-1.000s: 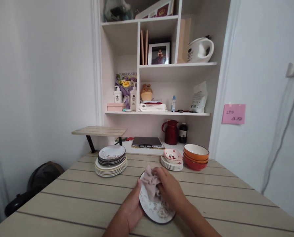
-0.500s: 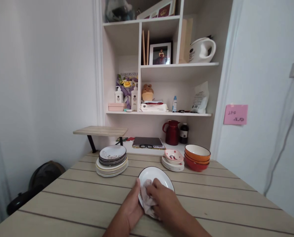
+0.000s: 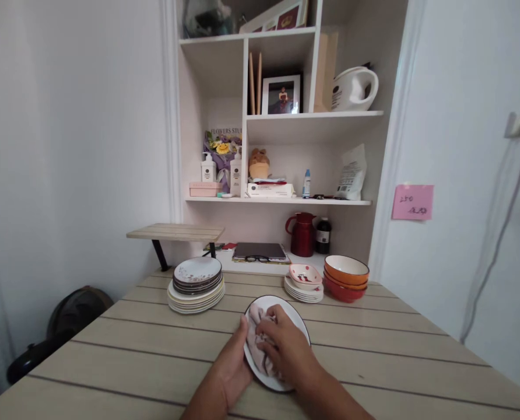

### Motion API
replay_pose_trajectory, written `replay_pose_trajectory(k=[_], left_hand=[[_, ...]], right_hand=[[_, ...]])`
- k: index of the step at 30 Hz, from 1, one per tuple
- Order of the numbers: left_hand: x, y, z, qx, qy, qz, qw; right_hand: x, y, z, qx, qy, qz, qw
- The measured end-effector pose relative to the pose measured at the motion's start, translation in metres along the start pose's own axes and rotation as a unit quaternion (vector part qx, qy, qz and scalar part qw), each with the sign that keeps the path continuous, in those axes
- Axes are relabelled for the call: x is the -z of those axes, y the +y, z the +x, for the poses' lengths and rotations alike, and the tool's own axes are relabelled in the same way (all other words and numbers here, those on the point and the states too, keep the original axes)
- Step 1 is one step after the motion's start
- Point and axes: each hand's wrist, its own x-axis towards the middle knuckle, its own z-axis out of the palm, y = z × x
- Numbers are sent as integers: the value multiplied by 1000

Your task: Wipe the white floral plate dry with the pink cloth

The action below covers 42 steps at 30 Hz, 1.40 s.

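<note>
A white plate with a dark rim is held tilted over the near part of the table. My left hand grips its left edge, thumb at the rim and the other fingers hidden behind or below. On the plate's face, my right hand presses a crumpled pale pink cloth, its fingers bent over the fabric. Beyond the plate to the left is a stack of plates, dark-rimmed ones on top of lighter ones. Farther right are small dishes on white saucers and a stack of orange and red bowls.
The slatted wooden table meets a white shelf unit. A small raised wooden shelf stands at the back left. A closed laptop with glasses, a red jug and a dark bottle sit at the back.
My right hand has shifted slightly up and right over the plate, and the cloth is more spread toward the plate's upper left. My left hand keeps its hold on the rim.
</note>
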Motion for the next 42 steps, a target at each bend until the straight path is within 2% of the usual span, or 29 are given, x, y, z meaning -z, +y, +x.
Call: replay_pose_trajectory(k=[5, 8, 11, 15, 18, 21, 25, 28, 31, 34, 37, 42], left_hand=[[3, -1, -1, 13, -18, 4, 1000], [6, -1, -1, 14, -28, -1, 1000], [11, -1, 1, 9, -27, -9, 1000], [18, -2, 4, -2, -23, -18, 1000], [19, -1, 4, -5, -15, -21, 1000], [17, 1, 2, 2, 7, -24, 1000], [11, 2, 2, 11, 16, -32, 999], [8, 1, 2, 17, 22, -25, 999], [7, 0, 2, 12, 32, -15, 999], [9, -1, 2, 10, 24, -20, 999], [13, -1, 2, 14, 18, -26, 999], [16, -1, 2, 5, -4, -25, 1000]], right_hand=[[19, 14, 10, -31, 89, -99, 991], [31, 27, 10, -54, 91, -136, 985], [37, 37, 7, -74, 55, -170, 981], [37, 38, -1, -61, -26, -183, 981], [33, 32, -7, -26, -85, -186, 979], [25, 22, -9, 26, -101, -177, 979], [11, 4, -5, 58, -57, -122, 989], [6, -3, 4, 51, -10, -101, 994], [11, 0, 14, 27, 32, -113, 993], [22, 13, 19, -13, 46, -136, 990], [33, 29, 16, -52, 16, -145, 988], [42, 40, -1, -58, -118, -149, 980]])
